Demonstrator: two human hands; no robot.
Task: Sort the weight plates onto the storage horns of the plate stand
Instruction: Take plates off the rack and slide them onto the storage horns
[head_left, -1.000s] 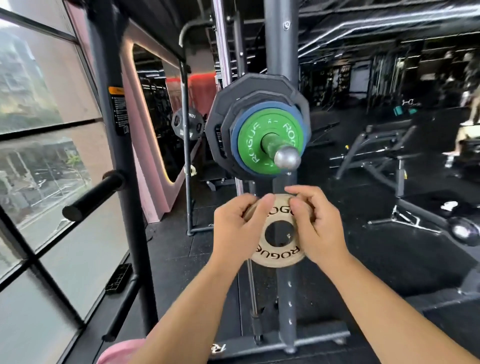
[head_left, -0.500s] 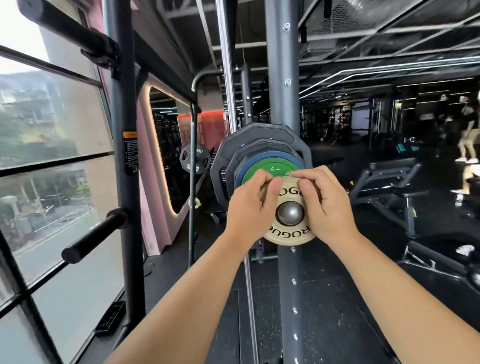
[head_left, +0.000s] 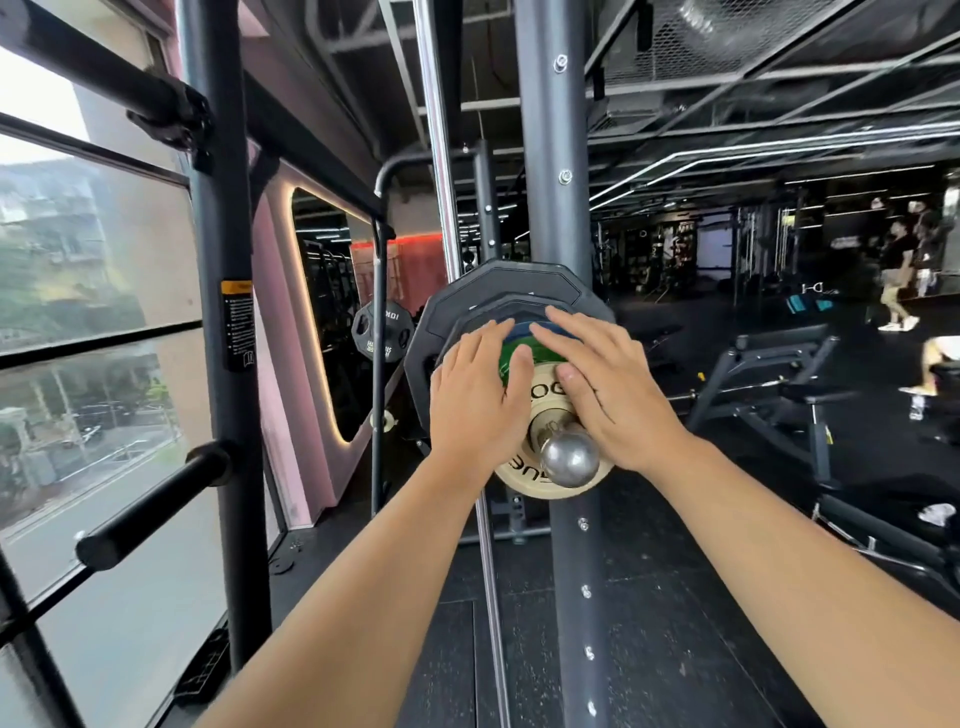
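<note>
A small tan plate (head_left: 524, 480) with black lettering sits on the storage horn, whose chrome end knob (head_left: 570, 460) pokes out through its hole. Behind it on the same horn are a green plate (head_left: 511, 358), a blue plate (head_left: 524, 328) and two larger black plates (head_left: 498, 288). My left hand (head_left: 475, 397) lies flat with fingers spread against the plates, left of the horn. My right hand (head_left: 613, 387) presses flat on the right side, thumb on the tan plate. Neither hand wraps around anything.
The horn is fixed to a grey upright post (head_left: 553, 208). An empty black horn (head_left: 150, 506) juts from the left upright (head_left: 223, 364) by the window. Another black plate (head_left: 382, 332) hangs farther back. Benches (head_left: 769, 379) stand to the right, with people in the far background.
The tan plate went from held below the horn, to lined up with its knob, to slid along it toward the green plate. Both hands went from gripping its rim to lying flat.
</note>
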